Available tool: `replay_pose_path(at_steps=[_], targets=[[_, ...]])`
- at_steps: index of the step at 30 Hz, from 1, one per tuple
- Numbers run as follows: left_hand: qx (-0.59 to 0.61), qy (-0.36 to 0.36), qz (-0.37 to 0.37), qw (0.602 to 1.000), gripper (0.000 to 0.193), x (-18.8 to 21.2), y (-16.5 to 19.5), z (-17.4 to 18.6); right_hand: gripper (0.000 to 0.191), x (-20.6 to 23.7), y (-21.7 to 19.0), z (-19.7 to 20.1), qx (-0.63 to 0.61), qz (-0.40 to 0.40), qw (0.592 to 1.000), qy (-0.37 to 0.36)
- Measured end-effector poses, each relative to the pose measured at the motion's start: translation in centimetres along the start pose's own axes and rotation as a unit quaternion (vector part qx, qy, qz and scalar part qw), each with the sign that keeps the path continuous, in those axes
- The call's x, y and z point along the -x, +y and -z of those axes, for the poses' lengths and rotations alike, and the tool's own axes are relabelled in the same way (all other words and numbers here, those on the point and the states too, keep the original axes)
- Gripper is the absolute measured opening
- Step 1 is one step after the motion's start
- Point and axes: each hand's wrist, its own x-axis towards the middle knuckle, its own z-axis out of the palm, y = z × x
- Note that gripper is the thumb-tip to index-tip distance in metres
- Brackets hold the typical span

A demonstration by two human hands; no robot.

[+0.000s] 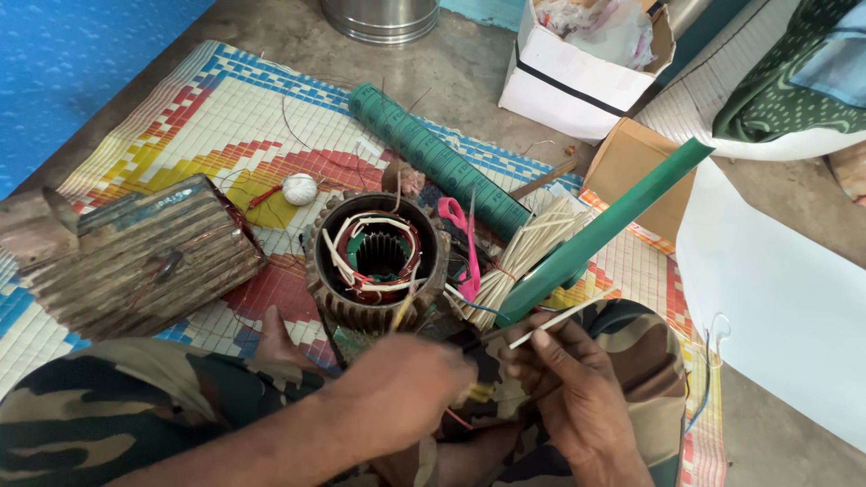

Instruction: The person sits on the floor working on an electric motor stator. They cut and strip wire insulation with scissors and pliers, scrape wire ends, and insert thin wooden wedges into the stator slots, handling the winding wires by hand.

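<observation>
Copper windings and pale insulation strips fill the bore of a ribbed motor stator (379, 261) that stands on a woven plastic mat (207, 117) of yellow, red, blue and white, just ahead of the person's crossed legs in camouflage trousers. At about five o'clock from the stator the right hand (577, 392) holds a thin white sleeve strip (555, 320), its fingers pinching the strip near its lower end, and a long green paper strip (604, 230) rises from the same place toward two o'clock. The left hand (406, 388) lies at six o'clock from the stator, blurred, its fingers curled together; what they grip cannot be told. A bundle of pale sticks (523, 257) fans out at three o'clock from the stator, with pink-handled scissors (460, 234) between the two. A roll of green insulation paper (433, 158) lies at one o'clock, a ball of white thread (299, 188) at eleven o'clock, and a worn wooden block (144, 257) at nine o'clock. Farther off toward one o'clock stand a white cardboard box (577, 81) and a small brown carton (636, 167), and a steel vessel (381, 18) sits at twelve o'clock on the concrete floor.
</observation>
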Motion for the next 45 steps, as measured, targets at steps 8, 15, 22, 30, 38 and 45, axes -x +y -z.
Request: replay_pose_path(at_steps=[8,15,22,30,38,45], targets=[[0.299,0.241,0.026,0.923,0.018,0.5,2.0,3.7,0.02,2.6,-2.8,-3.5,-0.021,0.092,0.995,-0.024],[0.295,0.246,-0.005,0.923,0.017,0.6,1.7,3.5,0.024,2.9,-2.9,-5.0,-0.035,0.098,0.995,-0.006],[0.296,0.248,0.009,0.922,0.015,0.6,1.8,3.4,0.021,3.0,-2.8,-4.3,0.016,0.115,0.993,-0.001],[0.291,0.232,-0.006,0.928,0.054,0.5,2.0,2.5,0.013,2.9,-1.8,-5.2,0.028,0.086,0.996,0.001],[0.305,0.277,-0.094,0.906,0.058,0.5,1.6,1.7,0.006,2.8,-1.4,-5.7,0.076,0.113,0.989,-0.054],[0.302,0.278,-0.084,0.908,0.058,0.3,2.0,1.9,0.012,3.1,-2.2,-6.0,0.113,0.125,0.984,-0.055]])
